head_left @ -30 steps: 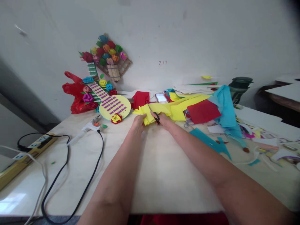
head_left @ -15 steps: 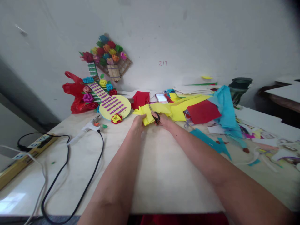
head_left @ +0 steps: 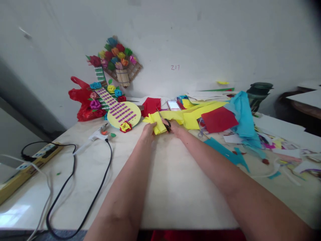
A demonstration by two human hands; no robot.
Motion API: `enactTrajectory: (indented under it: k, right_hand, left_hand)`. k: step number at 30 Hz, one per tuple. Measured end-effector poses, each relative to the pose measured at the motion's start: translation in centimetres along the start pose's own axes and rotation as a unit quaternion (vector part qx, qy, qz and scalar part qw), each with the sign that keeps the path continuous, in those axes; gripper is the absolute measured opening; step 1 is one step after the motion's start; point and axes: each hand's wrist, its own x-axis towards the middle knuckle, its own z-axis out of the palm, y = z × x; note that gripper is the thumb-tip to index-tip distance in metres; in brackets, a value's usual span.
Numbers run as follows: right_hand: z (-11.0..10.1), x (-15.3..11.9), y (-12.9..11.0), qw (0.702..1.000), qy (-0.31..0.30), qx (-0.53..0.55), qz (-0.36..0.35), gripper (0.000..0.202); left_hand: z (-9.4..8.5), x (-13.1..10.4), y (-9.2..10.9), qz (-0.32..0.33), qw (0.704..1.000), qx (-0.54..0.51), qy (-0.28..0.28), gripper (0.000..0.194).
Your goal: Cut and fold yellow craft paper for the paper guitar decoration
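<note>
My left hand (head_left: 149, 128) is closed on the near left part of a folded strip of yellow paper (head_left: 158, 124). My right hand (head_left: 175, 128) grips black-handled scissors (head_left: 167, 125), whose blades point up and left across the yellow paper. More of this paper runs behind my right hand toward the right. Behind the blades lies a piece of red paper (head_left: 151, 105). To the left of my hands is a yellow round-bodied paper guitar (head_left: 124, 114) with purple strips and a red-and-yellow flower.
A glue gun (head_left: 99, 134) with a black cable lies left, near a power strip (head_left: 41, 155). Red paper (head_left: 218, 119), blue paper (head_left: 242, 115) and scraps cover the right side. A dark green container (head_left: 259, 92) stands behind; a flower basket (head_left: 122, 76) leans on the wall.
The whole view has shifted slightly. The scissors sit at a slightly different angle on the yellow paper; both hands keep their holds.
</note>
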Motion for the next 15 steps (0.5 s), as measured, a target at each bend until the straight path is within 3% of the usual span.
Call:
enactTrajectory:
  k: [9,15]
  right_hand:
    - [-0.01,-0.02,0.38,0.999,0.019,-0.006,-0.025,0.035]
    - [0.11,-0.23,0.26,0.996,0.042,-0.065,-0.032,0.037]
  left_hand:
    - [0.29,-0.42,0.15,0.0,1.0,0.002,0.005,0.026]
    - [0.19,-0.28,0.1,-0.012,1.0,0.001,0.011,0.027]
